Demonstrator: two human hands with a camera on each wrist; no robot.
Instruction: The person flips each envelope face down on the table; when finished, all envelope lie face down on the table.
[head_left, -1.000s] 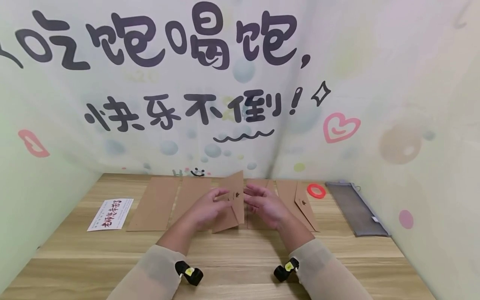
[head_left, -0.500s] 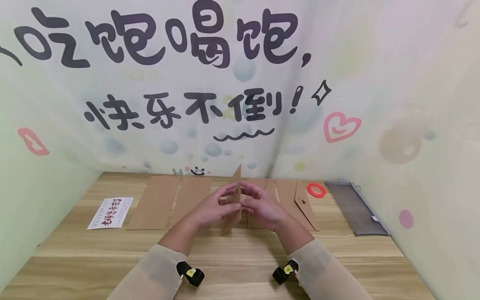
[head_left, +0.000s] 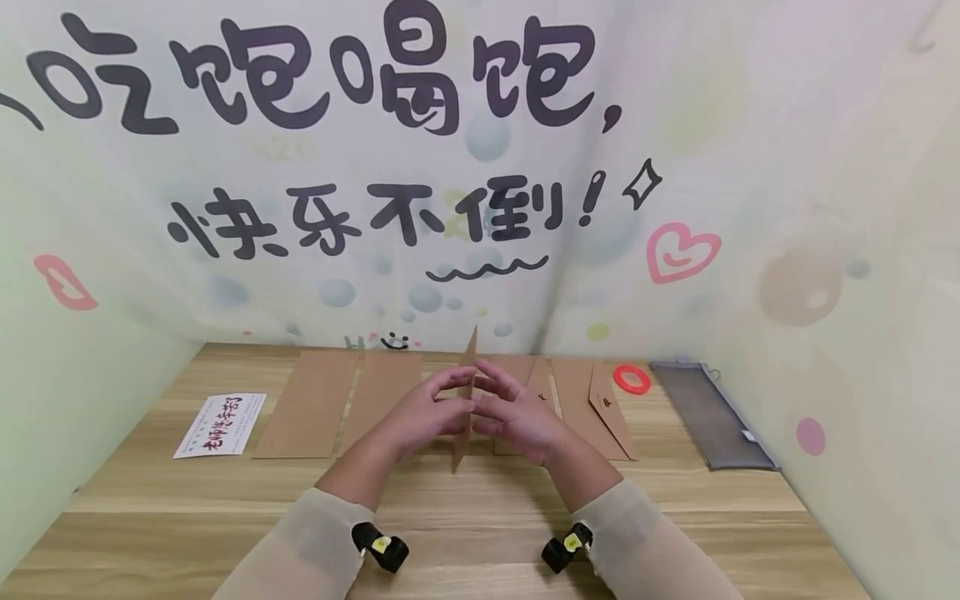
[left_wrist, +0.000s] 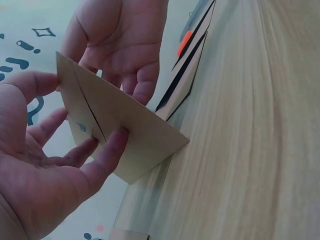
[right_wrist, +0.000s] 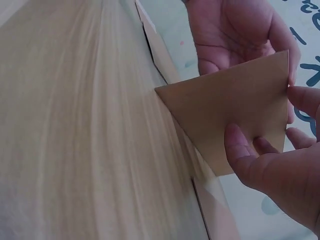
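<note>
A brown kraft paper envelope (head_left: 468,354) stands on edge between both hands at the table's middle, almost edge-on in the head view. My left hand (head_left: 423,417) holds it from the flap side; in the left wrist view its thumb lies on the envelope (left_wrist: 142,142) and its index fingertip meets the edge. From the other side my right hand (head_left: 525,423) grips it. The right wrist view has that thumb against the plain face of the envelope (right_wrist: 215,105), with fingers at the edge. Some fingertips are hidden behind the paper.
Two plain brown envelopes (head_left: 307,408) lie left, two flap-up envelopes (head_left: 576,404) right. Far left is a white card (head_left: 220,425) with red writing. A red ring (head_left: 632,379) and grey mesh pouch (head_left: 712,417) lie right. A printed curtain (head_left: 300,292) hangs behind the table (head_left: 480,533).
The envelope has turned from showing its printed flap to nearly edge-on and shifted slightly left. My right hand has moved left and now touches it; my left fingers have closed in on it.
</note>
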